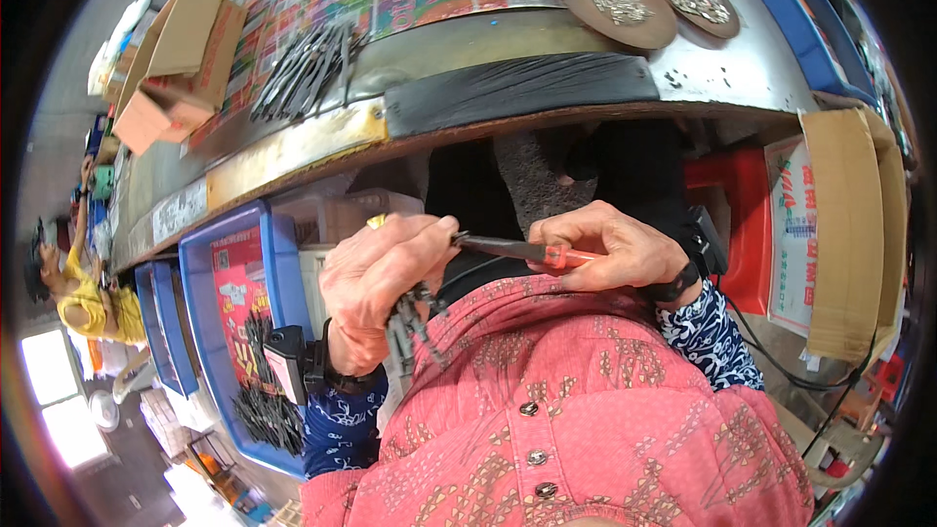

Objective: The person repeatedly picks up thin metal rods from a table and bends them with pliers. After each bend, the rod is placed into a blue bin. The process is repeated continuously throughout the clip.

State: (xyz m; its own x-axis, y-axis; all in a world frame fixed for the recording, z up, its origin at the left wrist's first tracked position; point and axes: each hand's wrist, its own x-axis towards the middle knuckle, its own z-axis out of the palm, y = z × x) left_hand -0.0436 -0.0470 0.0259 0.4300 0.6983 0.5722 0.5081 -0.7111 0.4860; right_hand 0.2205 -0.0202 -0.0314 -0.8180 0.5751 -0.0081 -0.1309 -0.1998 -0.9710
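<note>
Dark slim strips (403, 330) are being held bunched by the curled left hand (376, 268) before the pink shirt (605, 381), while a red-handled tool (512, 248) is being gripped by the right hand (620, 249).

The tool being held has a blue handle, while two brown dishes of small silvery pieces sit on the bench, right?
Not quite: the head view shows that the handle of the held tool is red, not blue. Two brown dishes of small silvery pieces do sit on the bench.
</note>
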